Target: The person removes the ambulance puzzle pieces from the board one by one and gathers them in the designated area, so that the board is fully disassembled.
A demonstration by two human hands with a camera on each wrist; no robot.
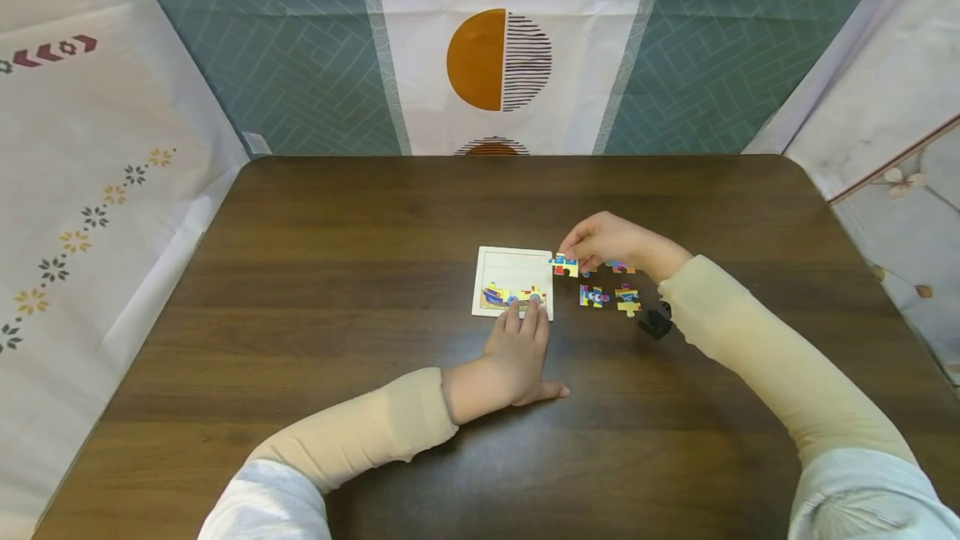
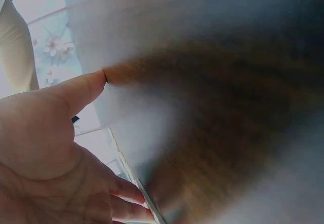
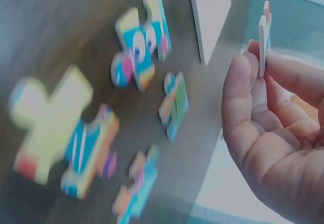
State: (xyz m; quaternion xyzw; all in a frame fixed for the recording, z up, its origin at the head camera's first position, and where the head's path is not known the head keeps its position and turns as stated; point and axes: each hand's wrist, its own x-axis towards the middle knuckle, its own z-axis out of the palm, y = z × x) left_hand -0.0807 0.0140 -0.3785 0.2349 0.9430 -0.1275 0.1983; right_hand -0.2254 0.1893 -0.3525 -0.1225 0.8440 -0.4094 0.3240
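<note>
Carrying everything is a brown counter (image 1: 337, 290); on it lies a white tray (image 1: 515, 269), its far part bare. The left hand (image 1: 519, 357), fingers straight, rests its fingertips on the tray's near part. The right hand (image 1: 613, 242) pinches one puzzle piece (image 1: 564, 267) by the tray's right edge; from this piece, the bare part lies just leftward. Four loose pieces (image 1: 592, 297) lie right of the tray.
</note>
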